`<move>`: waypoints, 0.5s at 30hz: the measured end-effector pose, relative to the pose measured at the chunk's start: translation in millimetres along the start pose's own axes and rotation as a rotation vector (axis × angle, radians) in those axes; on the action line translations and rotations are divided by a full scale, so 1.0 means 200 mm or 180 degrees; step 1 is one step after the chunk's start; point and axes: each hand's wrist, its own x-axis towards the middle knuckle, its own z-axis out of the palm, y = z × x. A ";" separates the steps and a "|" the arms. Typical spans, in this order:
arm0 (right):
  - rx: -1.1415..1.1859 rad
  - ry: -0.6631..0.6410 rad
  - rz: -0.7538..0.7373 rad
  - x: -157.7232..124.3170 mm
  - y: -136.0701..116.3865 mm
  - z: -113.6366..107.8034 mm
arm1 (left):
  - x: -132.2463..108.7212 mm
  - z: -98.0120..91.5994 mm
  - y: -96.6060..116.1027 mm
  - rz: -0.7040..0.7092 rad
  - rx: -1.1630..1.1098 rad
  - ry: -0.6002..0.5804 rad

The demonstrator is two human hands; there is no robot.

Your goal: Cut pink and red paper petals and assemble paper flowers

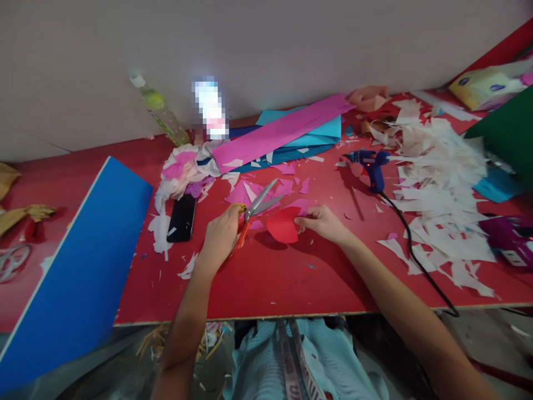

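My left hand (222,238) is wrapped round the handles of a pair of scissors (261,201), whose blades stand apart and point up to the right. Pinched in my right hand (322,223) is a red paper piece (283,225) with a rounded edge, held just above the table. The scissor blades are near its upper left side; whether they touch it I cannot tell. Pink paper scraps (241,192) lie behind and beneath the scissors.
A glue gun (370,164) with a black cord stands right, beside piled white paper strips (441,183). Folded pink paper (283,130), a bottle (164,116) and a lit phone screen (211,108) are at the back. Left are a black phone (182,218) and blue board (83,261).
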 end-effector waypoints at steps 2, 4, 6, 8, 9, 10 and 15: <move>0.0073 0.0041 -0.0031 0.00 0.01 -0.01 | 0.00 -0.01 0.01 0.0133 -0.0061 -0.0102; 0.0130 0.0019 -0.0094 0.00 0.01 -0.02 | -0.01 -0.02 0.03 0.0291 -0.0098 -0.0229; 0.0124 -0.0021 -0.0159 0.00 0.01 -0.03 | -0.01 -0.02 0.04 0.0405 -0.0098 -0.0297; 0.0061 -0.0030 -0.0206 -0.01 0.01 -0.03 | -0.01 -0.03 0.05 0.0443 -0.0085 -0.0328; 0.0036 -0.0015 -0.0224 -0.01 0.00 -0.03 | -0.01 -0.03 0.05 0.0440 -0.0080 -0.0351; 0.0017 -0.0004 -0.0242 -0.01 0.00 -0.03 | -0.01 -0.03 0.05 0.0424 -0.0078 -0.0380; 0.0090 -0.0009 -0.0270 -0.02 -0.01 -0.02 | -0.02 -0.05 0.07 0.0318 -0.0082 -0.0522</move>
